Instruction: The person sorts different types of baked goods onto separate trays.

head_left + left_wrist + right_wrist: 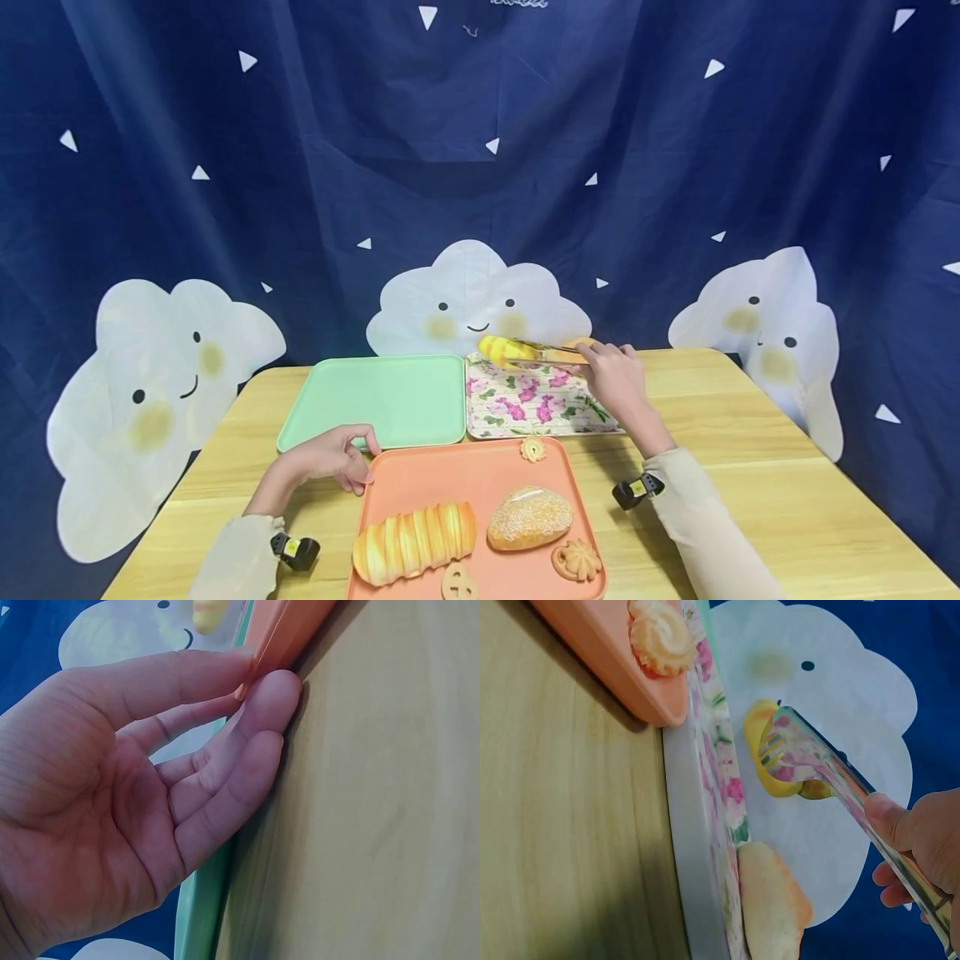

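My right hand (617, 383) grips metal tongs (840, 780), whose ends hold a yellow piece of bread (760, 742). In the head view that bread is raised over the far left part of the floral tray (536, 408). A pale bun (769, 900) lies on the floral tray, mostly hidden by the right hand and tongs in the head view. With thumb and fingers, my left hand (330, 458) pinches the far left corner of the orange tray (427, 475). The left wrist view shows the thumb on its rim (270, 637).
On the orange tray lie a long ridged loaf (416, 542), a seeded bun (530, 518) and several cookies, one a flower-shaped cookie (577, 560). A green tray (382, 400) stands at the back left, beside the floral one. Behind the wooden table (750, 467) hangs a blue curtain (480, 200).
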`<action>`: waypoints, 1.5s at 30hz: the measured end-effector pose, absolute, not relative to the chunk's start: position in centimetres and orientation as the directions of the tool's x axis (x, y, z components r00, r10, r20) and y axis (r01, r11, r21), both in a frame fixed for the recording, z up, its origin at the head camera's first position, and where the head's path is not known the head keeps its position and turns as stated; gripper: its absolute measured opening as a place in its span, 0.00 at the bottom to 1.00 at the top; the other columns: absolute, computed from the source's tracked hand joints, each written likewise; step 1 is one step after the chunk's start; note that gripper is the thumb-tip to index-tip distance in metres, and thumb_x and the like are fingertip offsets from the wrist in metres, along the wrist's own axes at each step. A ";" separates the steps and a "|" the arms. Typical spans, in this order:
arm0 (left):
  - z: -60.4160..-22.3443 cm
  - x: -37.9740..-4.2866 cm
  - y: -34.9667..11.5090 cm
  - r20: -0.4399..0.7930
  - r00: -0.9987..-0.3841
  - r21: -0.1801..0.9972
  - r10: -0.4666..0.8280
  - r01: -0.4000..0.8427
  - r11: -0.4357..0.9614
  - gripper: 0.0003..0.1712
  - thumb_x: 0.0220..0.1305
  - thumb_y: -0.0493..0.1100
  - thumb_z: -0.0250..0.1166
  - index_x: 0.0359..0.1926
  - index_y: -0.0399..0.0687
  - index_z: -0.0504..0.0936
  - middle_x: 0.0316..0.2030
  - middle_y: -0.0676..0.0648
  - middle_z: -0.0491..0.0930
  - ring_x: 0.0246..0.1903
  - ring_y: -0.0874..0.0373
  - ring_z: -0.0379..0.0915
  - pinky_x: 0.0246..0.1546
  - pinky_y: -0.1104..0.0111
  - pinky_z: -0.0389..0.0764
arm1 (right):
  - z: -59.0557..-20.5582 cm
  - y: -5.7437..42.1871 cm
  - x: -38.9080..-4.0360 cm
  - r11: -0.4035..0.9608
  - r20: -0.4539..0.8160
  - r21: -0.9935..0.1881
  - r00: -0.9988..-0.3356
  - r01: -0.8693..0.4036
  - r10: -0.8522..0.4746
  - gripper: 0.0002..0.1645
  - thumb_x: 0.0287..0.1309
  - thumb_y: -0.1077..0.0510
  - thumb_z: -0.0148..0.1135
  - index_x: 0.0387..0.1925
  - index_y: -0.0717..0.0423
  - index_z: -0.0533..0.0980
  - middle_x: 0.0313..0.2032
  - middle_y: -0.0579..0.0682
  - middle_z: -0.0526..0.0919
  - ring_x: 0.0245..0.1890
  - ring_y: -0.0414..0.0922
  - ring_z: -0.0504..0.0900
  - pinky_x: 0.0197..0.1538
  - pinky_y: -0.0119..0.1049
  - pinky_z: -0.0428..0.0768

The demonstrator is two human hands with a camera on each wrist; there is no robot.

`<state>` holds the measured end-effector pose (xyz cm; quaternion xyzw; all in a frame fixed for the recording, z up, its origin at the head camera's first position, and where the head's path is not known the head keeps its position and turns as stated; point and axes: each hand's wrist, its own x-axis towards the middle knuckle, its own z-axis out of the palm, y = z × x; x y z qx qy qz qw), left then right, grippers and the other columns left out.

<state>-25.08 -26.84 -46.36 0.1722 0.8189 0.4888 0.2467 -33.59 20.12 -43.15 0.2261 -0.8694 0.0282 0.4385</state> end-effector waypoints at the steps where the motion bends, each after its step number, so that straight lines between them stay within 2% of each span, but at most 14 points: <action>1: -46.4 -25.1 -26.8 -0.235 -0.819 0.885 0.524 0.042 0.463 0.17 0.57 0.31 0.68 0.45 0.31 0.72 0.19 0.48 0.81 0.27 0.52 0.86 0.30 0.64 0.84 | -43.3 20.2 -33.6 0.896 0.778 0.149 -0.509 -0.419 -0.368 0.19 0.49 0.52 0.78 0.42 0.56 0.86 0.28 0.53 0.86 0.23 0.52 0.79 0.33 0.46 0.74; 7: -46.5 -25.1 -26.8 -0.238 -0.814 0.888 0.529 0.039 0.458 0.17 0.58 0.32 0.67 0.46 0.31 0.72 0.23 0.43 0.85 0.28 0.52 0.86 0.31 0.63 0.85 | -43.8 20.9 -33.7 0.898 0.784 0.134 -0.509 -0.419 -0.355 0.20 0.47 0.50 0.77 0.41 0.57 0.86 0.26 0.54 0.84 0.21 0.52 0.78 0.30 0.44 0.71; 13: -46.5 -25.3 -27.1 -0.235 -0.815 0.888 0.531 0.042 0.458 0.17 0.60 0.32 0.67 0.46 0.31 0.72 0.22 0.43 0.84 0.28 0.52 0.85 0.31 0.63 0.85 | -43.7 21.4 -33.8 0.908 0.735 0.094 -0.587 -0.407 -0.339 0.21 0.51 0.49 0.76 0.45 0.57 0.86 0.27 0.54 0.85 0.22 0.51 0.78 0.30 0.44 0.71; 19: -46.5 -25.2 -27.0 -0.236 -0.807 0.890 0.542 0.044 0.454 0.16 0.61 0.32 0.67 0.47 0.30 0.72 0.20 0.45 0.82 0.28 0.51 0.85 0.30 0.64 0.83 | -44.0 21.6 -33.8 0.916 0.663 0.073 -0.668 -0.394 -0.340 0.20 0.51 0.50 0.77 0.45 0.53 0.85 0.28 0.52 0.85 0.25 0.51 0.82 0.40 0.50 0.79; 23: -46.4 -25.2 -27.0 -0.236 -0.811 0.881 0.535 0.054 0.470 0.16 0.60 0.31 0.66 0.46 0.31 0.72 0.22 0.42 0.84 0.28 0.51 0.85 0.31 0.63 0.84 | -44.0 21.6 -33.7 0.919 0.638 0.067 -0.692 -0.389 -0.339 0.21 0.52 0.51 0.78 0.47 0.54 0.85 0.31 0.53 0.87 0.28 0.52 0.84 0.42 0.51 0.79; 30: -46.3 -25.1 -26.7 -0.228 -0.815 0.885 0.532 0.055 0.463 0.16 0.60 0.32 0.66 0.46 0.32 0.72 0.25 0.38 0.86 0.27 0.52 0.85 0.31 0.61 0.84 | -43.5 21.6 -33.4 0.912 0.643 0.099 -0.673 -0.399 -0.364 0.31 0.46 0.50 0.81 0.52 0.57 0.83 0.32 0.56 0.84 0.29 0.54 0.81 0.37 0.49 0.76; 34: -46.4 -25.0 -26.7 -0.232 -0.819 0.878 0.525 0.056 0.475 0.15 0.59 0.31 0.66 0.46 0.33 0.73 0.25 0.39 0.86 0.27 0.52 0.85 0.31 0.62 0.85 | -43.2 21.8 -33.2 0.901 0.657 0.082 -0.656 -0.427 -0.371 0.34 0.42 0.51 0.82 0.53 0.57 0.83 0.32 0.57 0.84 0.27 0.54 0.79 0.29 0.46 0.76; 38: -46.5 -25.1 -26.6 -0.237 -0.821 0.873 0.519 0.054 0.485 0.15 0.58 0.31 0.66 0.46 0.33 0.73 0.24 0.40 0.86 0.27 0.52 0.85 0.32 0.63 0.84 | -42.4 21.9 -32.8 0.884 0.659 0.025 -0.657 -0.466 -0.365 0.35 0.44 0.49 0.82 0.55 0.57 0.82 0.31 0.57 0.83 0.22 0.50 0.77 0.19 0.40 0.71; 45: -46.5 -25.1 -26.9 -0.230 -0.823 0.864 0.519 0.072 0.499 0.15 0.58 0.31 0.65 0.45 0.34 0.73 0.25 0.40 0.87 0.28 0.52 0.85 0.32 0.62 0.85 | -40.2 21.1 -31.6 0.814 0.689 -0.102 -0.631 -0.571 -0.356 0.32 0.50 0.45 0.78 0.55 0.53 0.83 0.29 0.51 0.83 0.21 0.42 0.73 0.20 0.32 0.62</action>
